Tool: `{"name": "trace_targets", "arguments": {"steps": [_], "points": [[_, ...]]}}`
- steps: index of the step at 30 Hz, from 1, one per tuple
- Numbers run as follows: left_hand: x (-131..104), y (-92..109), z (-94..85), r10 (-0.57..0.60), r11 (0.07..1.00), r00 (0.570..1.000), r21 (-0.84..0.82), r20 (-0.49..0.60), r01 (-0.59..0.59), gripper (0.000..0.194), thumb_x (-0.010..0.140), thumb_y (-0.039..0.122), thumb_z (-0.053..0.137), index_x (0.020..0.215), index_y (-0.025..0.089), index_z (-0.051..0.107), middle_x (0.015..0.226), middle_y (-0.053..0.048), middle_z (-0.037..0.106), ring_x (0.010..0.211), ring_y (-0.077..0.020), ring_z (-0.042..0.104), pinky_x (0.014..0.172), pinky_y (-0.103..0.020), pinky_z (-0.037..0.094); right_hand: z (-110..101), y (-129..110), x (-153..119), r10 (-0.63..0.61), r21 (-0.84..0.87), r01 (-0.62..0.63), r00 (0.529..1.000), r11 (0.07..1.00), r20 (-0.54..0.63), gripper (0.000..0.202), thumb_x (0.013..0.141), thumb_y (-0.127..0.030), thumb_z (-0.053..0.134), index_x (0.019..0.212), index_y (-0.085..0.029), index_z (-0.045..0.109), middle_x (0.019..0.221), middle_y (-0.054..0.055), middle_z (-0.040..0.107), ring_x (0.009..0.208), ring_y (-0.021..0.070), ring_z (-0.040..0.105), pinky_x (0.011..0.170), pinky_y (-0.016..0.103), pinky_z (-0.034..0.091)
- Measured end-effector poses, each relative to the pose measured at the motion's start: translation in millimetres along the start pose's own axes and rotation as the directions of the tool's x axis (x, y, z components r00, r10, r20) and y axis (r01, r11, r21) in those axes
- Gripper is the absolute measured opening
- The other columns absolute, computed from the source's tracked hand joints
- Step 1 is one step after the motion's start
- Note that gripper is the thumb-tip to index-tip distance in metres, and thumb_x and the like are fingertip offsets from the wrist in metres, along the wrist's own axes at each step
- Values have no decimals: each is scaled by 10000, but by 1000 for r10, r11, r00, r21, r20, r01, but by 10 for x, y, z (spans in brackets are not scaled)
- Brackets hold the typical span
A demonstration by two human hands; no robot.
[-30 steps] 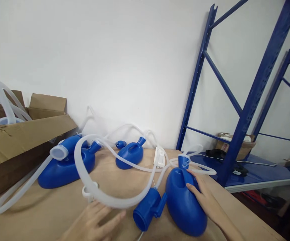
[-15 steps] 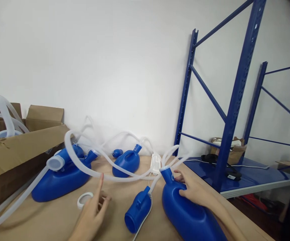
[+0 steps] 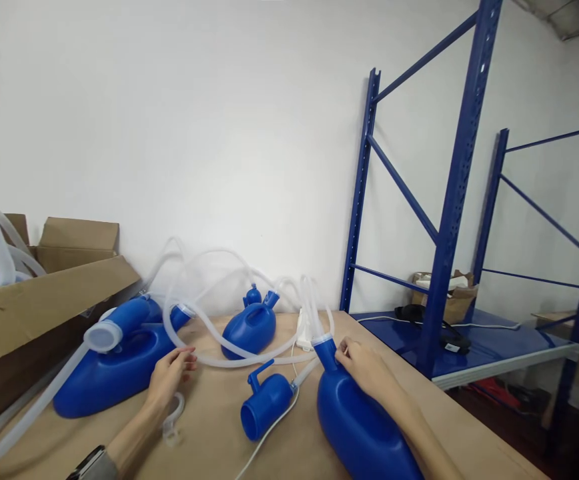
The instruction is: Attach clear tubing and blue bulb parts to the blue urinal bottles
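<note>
My right hand (image 3: 362, 360) pinches the neck of a large blue bottle (image 3: 357, 423) at the front right; clear tubing (image 3: 309, 300) loops above its mouth. My left hand (image 3: 170, 375), loosely bent and holding nothing visible, hovers over the table beside a translucent ring cap (image 3: 174, 413). Between my hands lies a blue cup-shaped urinal head (image 3: 268, 403) with a handle and a tube at its end. Beyond it a second blue bottle (image 3: 249, 328) rests near the wall. Another blue bottle (image 3: 104, 380), with a white-capped blue head (image 3: 122, 321) on top, sits left of my left hand.
An open cardboard box (image 3: 44, 307) with more tubing stands at the left. Long clear hoses cross the brown table (image 3: 209, 440). At the back is a white object (image 3: 304, 331) with a cord. A blue metal shelf (image 3: 509, 340) rises beyond the right table edge.
My left index finger no longer points up; the hand has moved left and up. My right hand has shifted to the bottle's neck. The cup-shaped head has turned, its handle now upward.
</note>
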State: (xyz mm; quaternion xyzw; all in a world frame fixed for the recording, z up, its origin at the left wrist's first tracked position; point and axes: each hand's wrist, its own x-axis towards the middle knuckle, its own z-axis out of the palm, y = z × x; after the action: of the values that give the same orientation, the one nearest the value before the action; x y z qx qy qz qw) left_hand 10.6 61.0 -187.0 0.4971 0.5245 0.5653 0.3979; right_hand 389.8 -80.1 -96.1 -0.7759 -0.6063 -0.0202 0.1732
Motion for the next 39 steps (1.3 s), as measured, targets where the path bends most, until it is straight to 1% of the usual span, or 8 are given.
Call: {"name": "trace_targets", "arguments": {"steps": [5,13,19,27,31,33,35,39], "points": [[-62,173,13,149,930,985,325,92,-171,410,787,412,514,1035,145,703,906,-128,759,826,-278,740,673,-346,560,-92,-208,-114,-71,59,67,996,996,60,276,982,-335,432,762,-214,547,792,66,709,774,229,647,676,308,328],[76,493,498,315,702,894,557,318,-445,215,820,264,597,920,154,751,1023,-141,744,1024,-306,666,924,-378,463,-93,-635,-93,-278,195,244,945,950,171,349,952,-300,441,628,-194,514,667,23,610,660,171,550,612,293,291],[87,577,550,337,603,840,588,424,-539,244,891,243,510,898,130,726,869,-119,730,848,-260,664,763,-329,448,2,-726,34,-454,289,395,874,872,174,322,931,-249,471,621,-186,533,696,18,645,687,165,568,650,283,347],[-189,1017,336,285,449,664,515,691,-730,170,829,207,560,665,197,603,697,-36,664,623,-187,574,586,-297,328,202,-1108,378,-552,367,454,802,812,228,301,958,-263,455,699,-202,596,675,2,645,683,169,603,692,292,412],[-359,1302,96,172,231,564,523,808,-820,207,842,182,559,636,199,578,659,-25,630,624,-176,563,585,-298,316,230,-1217,459,-595,389,483,764,784,250,305,988,-279,401,763,-209,595,783,22,677,763,191,637,751,316,459],[-423,1371,55,219,148,546,525,809,-838,133,858,316,650,798,199,628,753,-24,662,660,-189,593,586,-294,335,216,-1242,484,-608,379,501,752,778,253,295,998,-288,394,852,-207,637,949,59,724,914,224,665,860,348,481],[-452,1359,90,322,50,503,517,802,-855,369,810,442,750,1057,195,629,970,-59,691,807,-235,646,626,-293,391,194,-1261,516,-625,363,523,733,771,269,286,1001,-283,399,964,-203,671,1116,86,729,1061,246,660,968,373,472],[-426,1172,270,403,-91,341,408,849,-908,616,795,419,793,1317,194,556,1222,-132,650,1125,-322,607,868,-372,454,173,-1281,590,-655,330,567,676,755,337,279,985,-236,411,1024,-198,684,1115,89,738,989,245,676,923,378,500]]}}
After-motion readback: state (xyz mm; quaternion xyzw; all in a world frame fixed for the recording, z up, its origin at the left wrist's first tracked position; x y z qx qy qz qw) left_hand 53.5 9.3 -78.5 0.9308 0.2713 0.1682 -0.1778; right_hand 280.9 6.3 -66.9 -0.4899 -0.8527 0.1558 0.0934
